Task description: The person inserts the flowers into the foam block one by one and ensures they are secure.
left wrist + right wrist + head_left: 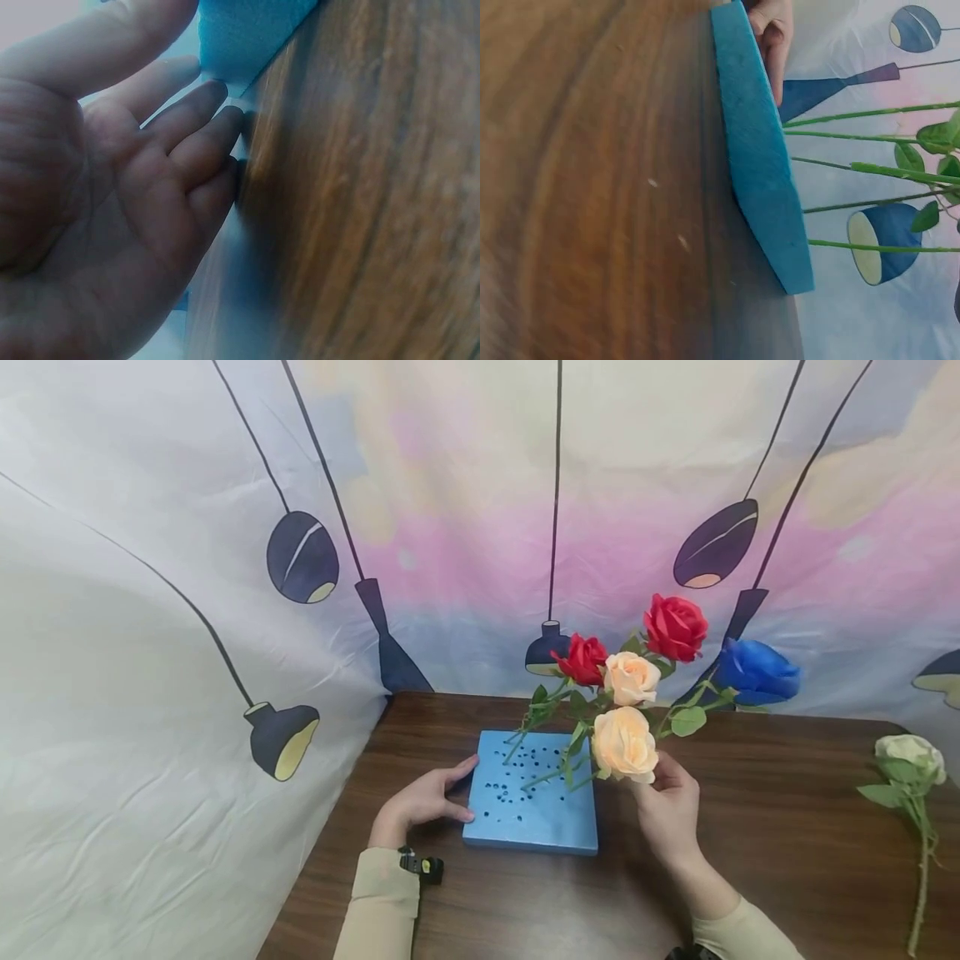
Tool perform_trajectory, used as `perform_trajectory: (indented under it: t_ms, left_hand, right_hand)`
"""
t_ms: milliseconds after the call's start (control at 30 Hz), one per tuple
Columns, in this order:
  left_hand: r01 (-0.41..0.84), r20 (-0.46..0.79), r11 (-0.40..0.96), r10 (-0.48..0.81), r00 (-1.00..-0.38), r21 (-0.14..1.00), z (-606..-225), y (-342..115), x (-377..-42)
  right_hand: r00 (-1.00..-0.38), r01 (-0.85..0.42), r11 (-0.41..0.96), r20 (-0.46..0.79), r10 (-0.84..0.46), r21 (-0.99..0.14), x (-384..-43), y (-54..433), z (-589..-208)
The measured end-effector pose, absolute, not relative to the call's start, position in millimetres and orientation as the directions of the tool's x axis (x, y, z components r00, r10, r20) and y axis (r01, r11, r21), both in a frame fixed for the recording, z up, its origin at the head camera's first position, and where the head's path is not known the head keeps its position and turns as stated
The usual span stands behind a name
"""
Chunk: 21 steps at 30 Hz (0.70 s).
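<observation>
A light-blue foam block, dotted with small holes, lies on the table. At its left side my left hand rests, thumb and index finger spread along the edge; the left wrist view has its fingertips right at the block's side. On the right, my right hand pinches a peach rose close under the bloom, the fingertips partly hidden behind the petals. In the right wrist view, a bright green stem ends short of the block. Other thin stems stand in the block.
Above the block are two red roses, another peach rose and a blue rose. A white rose lies at the right of the brown table. Behind hangs a painted cloth with lamps.
</observation>
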<state>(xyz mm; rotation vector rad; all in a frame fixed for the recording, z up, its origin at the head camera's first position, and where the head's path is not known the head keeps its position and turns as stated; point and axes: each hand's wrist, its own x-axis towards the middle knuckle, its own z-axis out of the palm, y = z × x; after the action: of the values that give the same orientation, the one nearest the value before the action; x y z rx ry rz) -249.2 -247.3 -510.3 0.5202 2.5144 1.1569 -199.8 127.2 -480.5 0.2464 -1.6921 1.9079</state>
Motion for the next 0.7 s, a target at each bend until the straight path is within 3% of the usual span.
perform_trajectory:
  t_ms: [700]
  left_hand:
    - [0.19,-0.128,0.596,0.45,-0.884,0.78,-507.0,-246.0,-248.3]
  right_hand:
    - [-0.862,-0.431,0.132,0.451,0.232,-0.893,-195.8,118.4,-489.1]
